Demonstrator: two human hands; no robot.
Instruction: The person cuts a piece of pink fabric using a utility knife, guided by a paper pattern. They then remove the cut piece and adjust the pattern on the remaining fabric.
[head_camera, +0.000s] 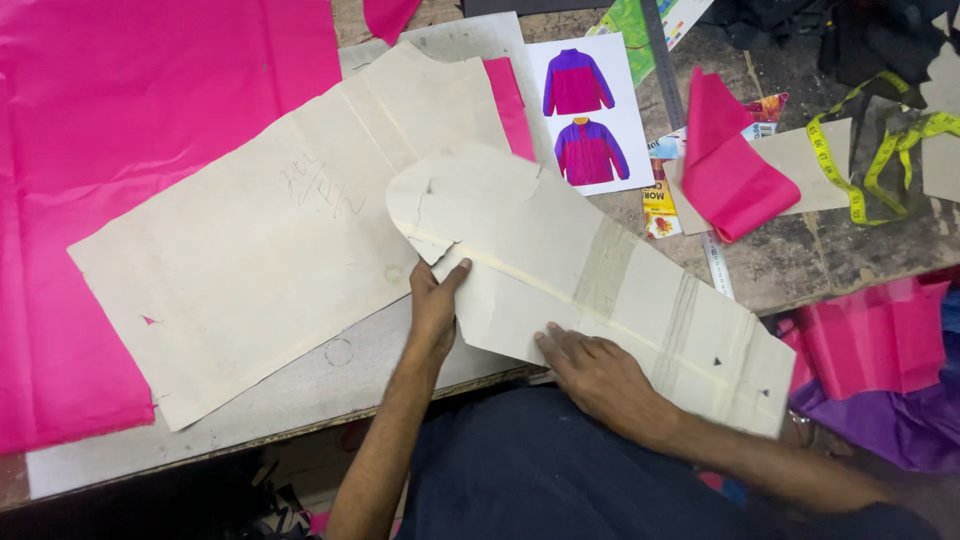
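Nearest you, your right hand (592, 368) lies flat on the near edge of the long paper pattern piece (610, 285). Its fingers are stretched out, close together, and press down rather than grip. Your left hand (436, 302) meets the same piece at its left edge, just below the rounded end. The thumb points up along the paper, while the other fingers are curled at the edge. Whether they are tucked under the sheet and pinching it, I cannot tell.

The piece runs slantwise from the middle of the worktable (330, 395) down to the right. Its right end hangs past the table's near edge, above loose pink and purple fabric (885, 370). Its rounded end overlaps the big paper pattern (260, 250), which lies on the spread pink cloth (120, 130) at the left.

As I read it, you are steadying and placing this piece, not yet letting it go. Any shift calls for both hands moving together, since the overhanging end could sag or crease.

Farther off lie a sheet with two jacket pictures (587, 105), a folded pink fabric piece (730, 170) to its right, and a yellow measuring tape (850, 175) at the far right.
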